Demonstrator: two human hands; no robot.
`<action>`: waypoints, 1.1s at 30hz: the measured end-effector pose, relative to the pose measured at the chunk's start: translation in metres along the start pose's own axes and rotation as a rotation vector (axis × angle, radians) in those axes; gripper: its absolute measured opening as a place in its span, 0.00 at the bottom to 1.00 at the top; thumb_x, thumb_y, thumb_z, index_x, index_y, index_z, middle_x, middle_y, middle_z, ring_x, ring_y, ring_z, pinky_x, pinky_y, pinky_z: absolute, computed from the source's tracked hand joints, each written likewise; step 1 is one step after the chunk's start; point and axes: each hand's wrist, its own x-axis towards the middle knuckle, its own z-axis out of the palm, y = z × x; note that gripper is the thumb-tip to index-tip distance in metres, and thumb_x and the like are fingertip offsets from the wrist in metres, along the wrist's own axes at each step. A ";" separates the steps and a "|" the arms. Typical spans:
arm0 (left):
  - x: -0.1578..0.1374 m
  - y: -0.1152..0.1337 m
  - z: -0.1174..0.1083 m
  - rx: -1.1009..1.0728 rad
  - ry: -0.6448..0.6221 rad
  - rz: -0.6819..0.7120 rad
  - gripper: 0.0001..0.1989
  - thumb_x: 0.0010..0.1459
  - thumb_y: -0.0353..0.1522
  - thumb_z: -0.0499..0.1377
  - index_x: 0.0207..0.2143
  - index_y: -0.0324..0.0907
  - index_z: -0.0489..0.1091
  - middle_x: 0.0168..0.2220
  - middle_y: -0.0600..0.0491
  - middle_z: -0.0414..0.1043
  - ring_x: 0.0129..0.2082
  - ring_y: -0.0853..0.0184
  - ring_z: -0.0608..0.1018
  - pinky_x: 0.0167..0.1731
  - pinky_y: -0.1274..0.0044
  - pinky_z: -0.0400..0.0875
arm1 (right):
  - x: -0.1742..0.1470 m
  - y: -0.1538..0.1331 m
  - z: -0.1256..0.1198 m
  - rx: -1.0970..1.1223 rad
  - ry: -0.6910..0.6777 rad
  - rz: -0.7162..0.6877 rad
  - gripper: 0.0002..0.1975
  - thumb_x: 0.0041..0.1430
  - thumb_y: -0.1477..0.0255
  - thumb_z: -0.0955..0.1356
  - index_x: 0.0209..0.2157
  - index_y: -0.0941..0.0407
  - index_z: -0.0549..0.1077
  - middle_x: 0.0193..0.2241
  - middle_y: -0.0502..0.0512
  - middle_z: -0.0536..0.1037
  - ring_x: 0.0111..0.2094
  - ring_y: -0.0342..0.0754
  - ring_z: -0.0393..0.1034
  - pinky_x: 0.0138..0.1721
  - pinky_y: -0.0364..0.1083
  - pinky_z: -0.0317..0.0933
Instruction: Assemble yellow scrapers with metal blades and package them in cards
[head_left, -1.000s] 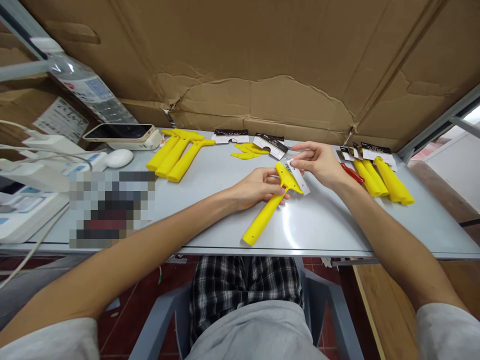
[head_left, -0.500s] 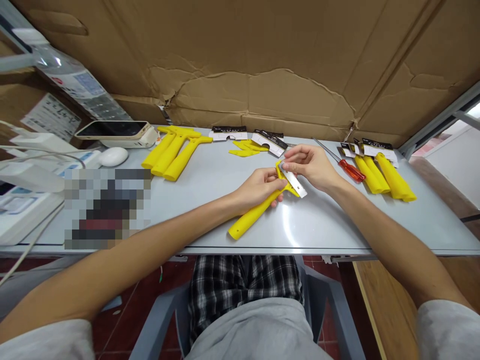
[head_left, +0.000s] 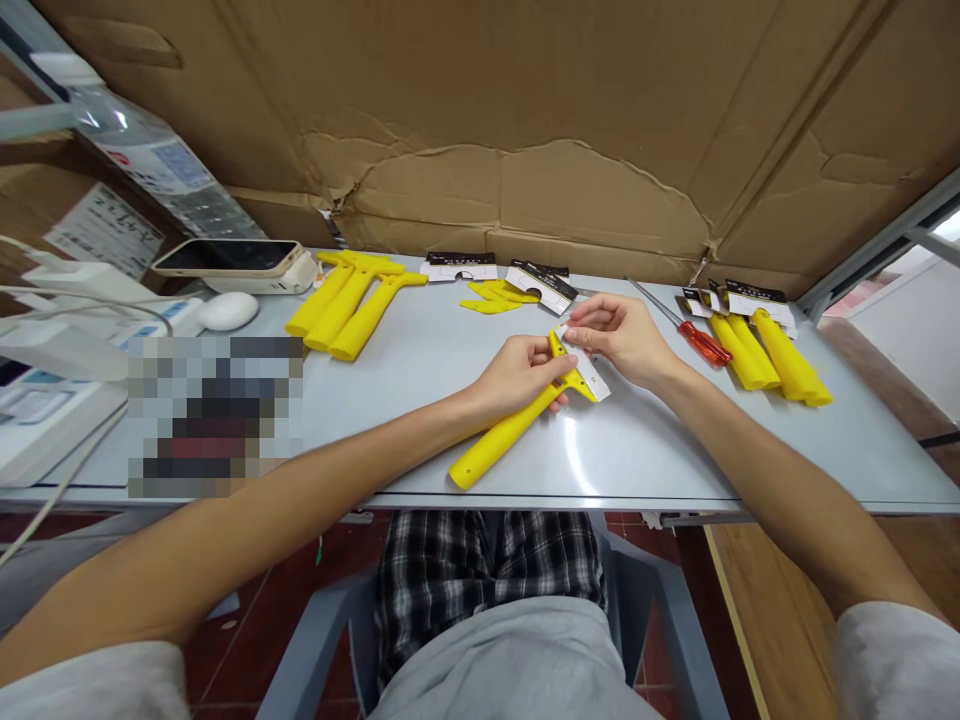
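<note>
A yellow T-shaped scraper handle (head_left: pixel 501 440) is gripped near its head by my left hand (head_left: pixel 519 378), its shaft slanting down toward the table's front edge. Across the head lies a flat metal blade (head_left: pixel 587 368) with small holes. My right hand (head_left: pixel 619 338) pinches the blade's upper end between thumb and fingers. The blade rests along the head, touching it; how it sits under my fingers is hidden. Behind my hands are several thin yellow plastic pieces (head_left: pixel 499 295) and black-and-white cards (head_left: pixel 541 284).
Several yellow handles (head_left: pixel 364 315) lie at the left, near a white mouse (head_left: pixel 228 311) and a phone (head_left: pixel 232 257). A red-handled screwdriver (head_left: pixel 705 344) and carded yellow handles (head_left: pixel 791 357) lie at the right. A cardboard wall (head_left: pixel 510 90) closes off the back.
The blade has come down flatter against the scraper head. The handle's lower end has shifted slightly left and toward me. Both hands keep their hold.
</note>
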 end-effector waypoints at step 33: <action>0.015 0.009 -0.016 -0.038 0.364 0.043 0.11 0.66 0.30 0.59 0.29 0.39 0.70 0.21 0.52 0.74 0.18 0.68 0.77 0.17 0.78 0.71 | -0.005 -0.003 -0.002 -0.117 -0.238 0.231 0.33 0.45 0.53 0.84 0.41 0.64 0.77 0.31 0.60 0.81 0.27 0.43 0.76 0.24 0.40 0.68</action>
